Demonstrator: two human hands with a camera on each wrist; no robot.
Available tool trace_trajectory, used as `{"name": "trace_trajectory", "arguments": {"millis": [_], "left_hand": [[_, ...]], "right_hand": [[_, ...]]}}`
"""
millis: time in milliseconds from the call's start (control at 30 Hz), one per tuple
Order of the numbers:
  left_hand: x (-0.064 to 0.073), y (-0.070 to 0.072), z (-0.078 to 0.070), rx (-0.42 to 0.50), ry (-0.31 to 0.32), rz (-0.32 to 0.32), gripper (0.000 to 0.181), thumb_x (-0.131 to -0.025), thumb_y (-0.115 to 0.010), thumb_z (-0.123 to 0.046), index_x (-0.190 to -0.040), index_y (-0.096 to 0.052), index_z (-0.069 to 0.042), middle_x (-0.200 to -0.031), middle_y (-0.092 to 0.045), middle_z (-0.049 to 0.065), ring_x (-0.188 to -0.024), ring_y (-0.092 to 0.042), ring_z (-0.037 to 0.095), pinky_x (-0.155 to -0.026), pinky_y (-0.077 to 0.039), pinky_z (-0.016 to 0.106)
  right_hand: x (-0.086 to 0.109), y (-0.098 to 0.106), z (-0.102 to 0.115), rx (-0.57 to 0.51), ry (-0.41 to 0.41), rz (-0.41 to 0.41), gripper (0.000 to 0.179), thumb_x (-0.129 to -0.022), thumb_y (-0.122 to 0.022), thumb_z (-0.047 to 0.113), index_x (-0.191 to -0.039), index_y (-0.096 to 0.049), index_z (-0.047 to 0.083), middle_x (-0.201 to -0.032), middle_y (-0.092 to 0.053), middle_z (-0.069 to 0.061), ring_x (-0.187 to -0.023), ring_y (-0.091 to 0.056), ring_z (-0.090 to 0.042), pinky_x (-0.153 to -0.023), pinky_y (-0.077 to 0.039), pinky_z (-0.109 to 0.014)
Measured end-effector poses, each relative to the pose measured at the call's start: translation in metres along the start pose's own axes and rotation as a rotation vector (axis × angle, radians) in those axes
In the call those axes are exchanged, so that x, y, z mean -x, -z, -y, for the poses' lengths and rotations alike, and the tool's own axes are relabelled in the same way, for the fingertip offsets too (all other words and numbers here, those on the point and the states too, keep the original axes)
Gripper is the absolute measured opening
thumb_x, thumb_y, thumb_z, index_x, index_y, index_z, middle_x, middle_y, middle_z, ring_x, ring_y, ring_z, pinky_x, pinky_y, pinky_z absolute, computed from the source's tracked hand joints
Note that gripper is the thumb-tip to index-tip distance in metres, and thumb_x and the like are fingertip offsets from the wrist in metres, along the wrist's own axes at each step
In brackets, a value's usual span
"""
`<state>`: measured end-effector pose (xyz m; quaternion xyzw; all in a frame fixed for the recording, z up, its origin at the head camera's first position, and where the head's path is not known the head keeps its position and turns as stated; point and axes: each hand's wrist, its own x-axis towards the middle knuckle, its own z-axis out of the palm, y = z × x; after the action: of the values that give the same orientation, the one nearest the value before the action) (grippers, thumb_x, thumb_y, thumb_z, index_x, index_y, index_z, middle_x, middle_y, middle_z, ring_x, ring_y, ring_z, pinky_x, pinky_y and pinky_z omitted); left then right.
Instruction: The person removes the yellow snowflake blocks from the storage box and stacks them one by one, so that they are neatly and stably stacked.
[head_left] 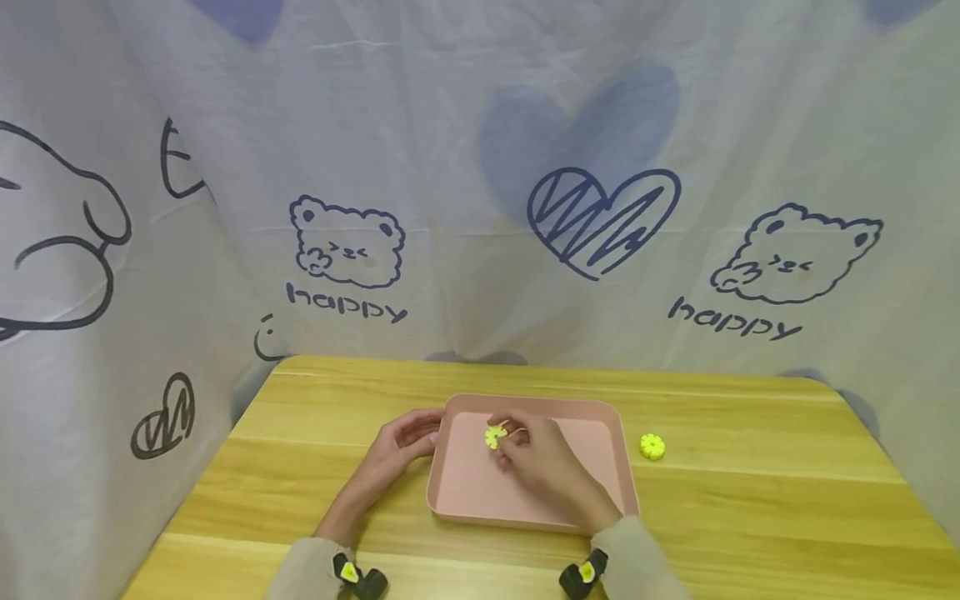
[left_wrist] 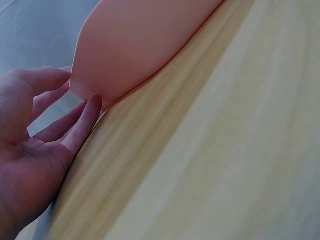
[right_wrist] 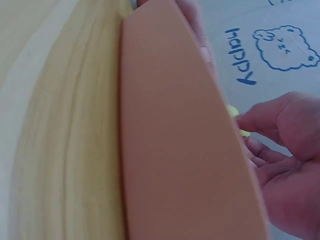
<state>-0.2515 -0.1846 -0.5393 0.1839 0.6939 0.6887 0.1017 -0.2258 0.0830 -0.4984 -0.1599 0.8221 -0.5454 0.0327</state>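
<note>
A shallow pink tray (head_left: 472, 496) lies on the wooden table in front of me. Over its left half, my right hand (head_left: 546, 458) pinches a small yellow flower-shaped piece (head_left: 494, 437) between thumb and fingertips. In the right wrist view the tray's wall hides part of that yellow piece (right_wrist: 244, 133). My left hand (head_left: 401, 443) is at the tray's left side, its fingertips touching the outer wall near a corner, as the left wrist view shows. A second yellow flower-shaped piece (head_left: 652, 447) lies on the table just right of the tray.
The light wooden table (head_left: 787, 508) extends to both sides of the tray. A pale cloth curtain (head_left: 450, 167) with drawn bears and hearts hangs behind the table and along its left. Dark wrist straps (head_left: 581, 577) are on both sleeves.
</note>
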Motion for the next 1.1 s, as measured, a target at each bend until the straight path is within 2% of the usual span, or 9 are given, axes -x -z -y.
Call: {"name": "trace_trajectory", "arguments": {"millis": [167, 333, 500, 700, 867, 1100], "left_hand": [[0.0, -0.001, -0.001, 0.005, -0.001, 0.0, 0.044, -0.103, -0.063, -0.007, -0.143, -0.052, 0.005, -0.144, -0.055, 0.025, -0.133, -0.053, 0.041, -0.099, -0.056, 0.037], [-0.002, 0.0, 0.0, 0.001, -0.007, 0.005, 0.043, -0.103, -0.062, -0.008, -0.143, -0.053, 0.004, -0.144, -0.055, 0.024, -0.133, -0.054, 0.04, -0.099, -0.056, 0.037], [-0.003, 0.001, 0.001, 0.002, -0.014, 0.014, 0.044, -0.103, -0.063, -0.009, -0.144, -0.053, 0.004, -0.144, -0.056, 0.024, -0.133, -0.054, 0.04, -0.099, -0.056, 0.037], [-0.002, 0.001, 0.001, -0.002, -0.015, 0.015, 0.044, -0.103, -0.063, -0.009, -0.144, -0.053, 0.003, -0.145, -0.055, 0.024, -0.133, -0.053, 0.041, -0.099, -0.056, 0.037], [-0.001, 0.0, 0.0, -0.002, -0.012, 0.007, 0.044, -0.103, -0.063, -0.01, -0.144, -0.053, 0.003, -0.145, -0.055, 0.024, -0.133, -0.053, 0.041, -0.099, -0.056, 0.036], [-0.001, 0.001, 0.002, 0.017, -0.013, 0.0, 0.044, -0.102, -0.064, -0.008, -0.143, -0.053, 0.005, -0.144, -0.055, 0.026, -0.133, -0.053, 0.042, -0.099, -0.056, 0.036]], "right_hand": [[0.004, 0.014, 0.004, 0.0, 0.025, -0.031, 0.034, -0.087, -0.072, -0.006, -0.121, -0.07, 0.001, -0.104, -0.068, -0.007, -0.085, -0.064, -0.016, -0.075, -0.057, -0.025], [0.01, 0.025, 0.006, -0.009, 0.022, -0.048, 0.04, -0.086, -0.074, -0.007, -0.125, -0.069, 0.001, -0.114, -0.069, -0.008, -0.095, -0.065, -0.019, -0.083, -0.058, -0.028], [0.015, 0.033, 0.006, -0.002, 0.059, -0.061, 0.042, -0.085, -0.074, -0.01, -0.125, -0.068, -0.001, -0.113, -0.07, -0.011, -0.096, -0.067, -0.02, -0.085, -0.059, -0.028], [0.023, 0.042, 0.004, 0.054, 0.1, -0.089, 0.041, -0.084, -0.073, -0.01, -0.124, -0.068, -0.001, -0.108, -0.071, -0.007, -0.093, -0.067, -0.019, -0.08, -0.06, -0.027], [0.03, 0.05, 0.004, 0.117, 0.156, -0.124, 0.038, -0.084, -0.079, -0.005, -0.12, -0.071, 0.005, -0.1, -0.069, -0.002, -0.088, -0.064, -0.018, -0.074, -0.061, -0.028], [0.038, 0.061, 0.0, 0.146, 0.185, -0.16, 0.038, -0.082, -0.082, -0.004, -0.117, -0.072, 0.005, -0.096, -0.064, -0.003, -0.085, -0.059, -0.018, -0.069, -0.06, -0.027]]}}
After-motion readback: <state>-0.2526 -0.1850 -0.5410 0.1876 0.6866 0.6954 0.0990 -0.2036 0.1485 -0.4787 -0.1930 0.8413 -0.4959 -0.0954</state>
